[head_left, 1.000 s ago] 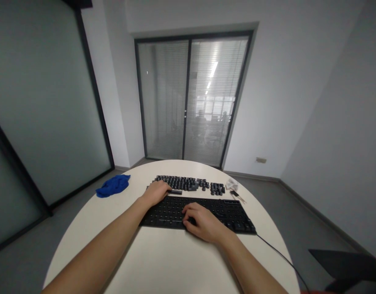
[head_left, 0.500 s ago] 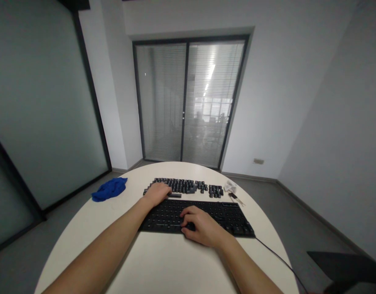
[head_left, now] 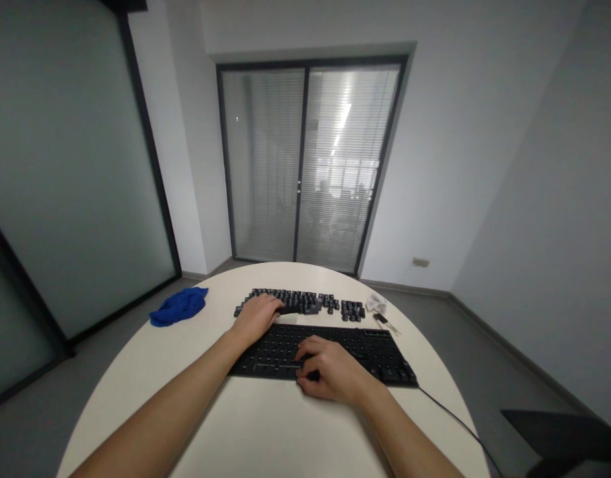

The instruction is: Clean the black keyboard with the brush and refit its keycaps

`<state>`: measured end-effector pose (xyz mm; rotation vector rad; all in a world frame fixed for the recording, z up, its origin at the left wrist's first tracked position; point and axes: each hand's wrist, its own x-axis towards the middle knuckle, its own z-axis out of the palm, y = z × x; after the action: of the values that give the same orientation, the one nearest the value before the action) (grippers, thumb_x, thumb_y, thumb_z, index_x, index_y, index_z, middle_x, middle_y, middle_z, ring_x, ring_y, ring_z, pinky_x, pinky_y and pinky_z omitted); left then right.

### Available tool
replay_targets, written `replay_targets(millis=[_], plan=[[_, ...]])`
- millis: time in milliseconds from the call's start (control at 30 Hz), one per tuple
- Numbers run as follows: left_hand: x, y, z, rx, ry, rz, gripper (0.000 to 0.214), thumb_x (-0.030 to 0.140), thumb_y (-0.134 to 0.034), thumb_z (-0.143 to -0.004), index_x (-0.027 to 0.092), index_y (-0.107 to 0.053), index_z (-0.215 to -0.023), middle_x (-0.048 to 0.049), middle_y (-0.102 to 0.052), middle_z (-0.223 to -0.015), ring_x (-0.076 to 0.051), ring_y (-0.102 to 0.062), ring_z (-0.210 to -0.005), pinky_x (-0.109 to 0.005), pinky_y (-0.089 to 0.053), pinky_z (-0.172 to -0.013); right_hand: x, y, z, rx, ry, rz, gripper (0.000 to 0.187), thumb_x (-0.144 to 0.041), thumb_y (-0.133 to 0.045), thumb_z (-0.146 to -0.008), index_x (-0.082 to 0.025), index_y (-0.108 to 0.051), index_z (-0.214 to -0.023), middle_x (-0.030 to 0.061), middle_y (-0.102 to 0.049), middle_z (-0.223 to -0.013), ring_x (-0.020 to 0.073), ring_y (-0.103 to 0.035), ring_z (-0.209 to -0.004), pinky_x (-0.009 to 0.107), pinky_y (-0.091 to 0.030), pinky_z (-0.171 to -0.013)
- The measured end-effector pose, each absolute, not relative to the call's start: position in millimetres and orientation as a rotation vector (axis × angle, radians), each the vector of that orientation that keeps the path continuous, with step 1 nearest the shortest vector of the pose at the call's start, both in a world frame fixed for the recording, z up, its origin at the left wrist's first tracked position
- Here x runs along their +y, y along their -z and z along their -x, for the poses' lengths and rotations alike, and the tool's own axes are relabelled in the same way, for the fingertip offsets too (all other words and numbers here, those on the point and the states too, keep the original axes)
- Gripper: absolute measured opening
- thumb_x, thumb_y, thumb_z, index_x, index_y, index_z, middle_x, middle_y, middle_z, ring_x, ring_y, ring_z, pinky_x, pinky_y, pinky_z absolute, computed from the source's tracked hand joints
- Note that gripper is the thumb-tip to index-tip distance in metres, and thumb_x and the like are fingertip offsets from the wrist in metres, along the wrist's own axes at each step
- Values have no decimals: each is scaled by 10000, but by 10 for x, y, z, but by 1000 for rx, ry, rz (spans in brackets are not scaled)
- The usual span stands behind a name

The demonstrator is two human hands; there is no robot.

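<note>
A black keyboard base (head_left: 270,352), mostly bare of keycaps, lies across the table in front of me. Beyond it, loose black keycaps (head_left: 295,299) are laid out in keyboard-like groups. My left hand (head_left: 256,318) reaches over the base's upper left and pinches a long black space bar keycap (head_left: 289,309), lifted at the near edge of the loose keycaps. Over the lower middle of the base rests my right hand (head_left: 330,368). Its fingers are curled but apart, touching the base, and nothing shows between them.
A blue cloth (head_left: 180,307) lies at the left of the round white table (head_left: 265,425). At the right are a small clear plastic bag (head_left: 376,304) and a small black tool with wire prongs (head_left: 385,322). A cable (head_left: 449,417) runs off the right edge. A dark chair part (head_left: 559,431) stands beyond.
My left fingers have closed on the space bar keycap and raised it from the table, slightly away from me. My right hand stays in nearly the same place on the base.
</note>
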<state>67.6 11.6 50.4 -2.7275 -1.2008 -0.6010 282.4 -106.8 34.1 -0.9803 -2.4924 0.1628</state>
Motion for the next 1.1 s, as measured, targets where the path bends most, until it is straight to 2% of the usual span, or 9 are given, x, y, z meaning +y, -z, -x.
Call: replay_targets(millis=[100, 233, 367, 467, 533, 700, 867, 1033, 1100], plan=[[-98, -522, -599, -1276, 859, 2777, 221, 182, -555, -908, 225, -666, -1094, -59, -693, -1096, -251, -636, -1031, -372, -487, -901, -1085, -350, -2806, -2478, -201, 1000, 59, -229, -710, -781, -242, -763, -802, 12, -712, -1025, 194, -617, -1004, 288, -485, -890], [-373, -461, -449, -1282, 1194, 2894, 205, 219, -542, -924, 234, -651, -1097, -44, -676, -1116, -218, -631, -1036, -352, -487, -932, -1092, -383, -2795, -2386, -255, 1051, 92, -238, -633, -870, -220, -720, -849, 27, -712, -949, 187, -625, -966, 291, -485, -876], [-504, -377, -277, -1184, 1126, 3112, 195, 230, -555, -928, 240, -658, -1093, -38, -680, -1105, -206, -620, -1041, -344, -473, -948, -1067, -382, -2825, -2146, -231, 1237, 106, -221, -627, -870, -217, -649, -973, 41, -690, -951, 197, -623, -892, 325, -495, -819], [-501, -342, -197, -1150, 1051, 3224, 204, 242, -574, -921, 233, -675, -1098, -46, -689, -1128, -206, -621, -1050, -338, -468, -958, -1058, -372, -2845, -2077, -239, 1192, 360, -225, -653, -866, -228, -573, -1217, 67, -670, -1126, 210, -613, -1033, 354, -477, -924], [-482, -328, -178, -1153, 1019, 3272, 220, 248, -586, -915, 235, -684, -1111, -43, -696, -1144, -206, -624, -1061, -338, -462, -971, -1058, -371, -2842, -2136, -237, 1122, 389, -243, -645, -891, -251, -566, -1272, 67, -658, -1192, 210, -595, -1100, 362, -453, -974], [-468, -307, -188, -1233, 964, 3371, 273, 257, -593, -904, 243, -692, -1158, -34, -719, -1149, -202, -646, -1039, -331, -469, -961, -1020, -331, -2817, -2209, -212, 1119, 192, -299, -592, -948, -253, -687, -1110, 49, -718, -1046, 202, -633, -994, 362, -458, -931], [-487, -304, -185, -1305, 937, 3415, 263, 263, -562, -917, 236, -717, -1128, -26, -732, -1133, -191, -655, -1014, -297, -481, -915, -966, -255, -2821, -2200, -218, 1159, 167, -294, -611, -933, -236, -701, -1061, 50, -721, -1010, 200, -634, -967, 355, -466, -909], [-500, -318, -178, -1336, 821, 3458, 257, 264, -580, -899, 229, -734, -1102, -13, -759, -1009, -171, -666, -868, -269, -493, -815, -976, -250, -2814, -2231, -237, 1158, 154, -260, -645, -893, -225, -714, -1026, 61, -720, -1010, 207, -633, -980, 356, -472, -909], [-500, -315, -179, -1325, 812, 3460, 259, 258, -586, -895, 235, -733, -1106, -7, -759, -1014, -169, -667, -872, -267, -491, -821, -986, -259, -2816, -2235, -241, 1156, 155, -253, -653, -880, -223, -718, -1017, 68, -717, -1025, 209, -635, -989, 352, -477, -906]])
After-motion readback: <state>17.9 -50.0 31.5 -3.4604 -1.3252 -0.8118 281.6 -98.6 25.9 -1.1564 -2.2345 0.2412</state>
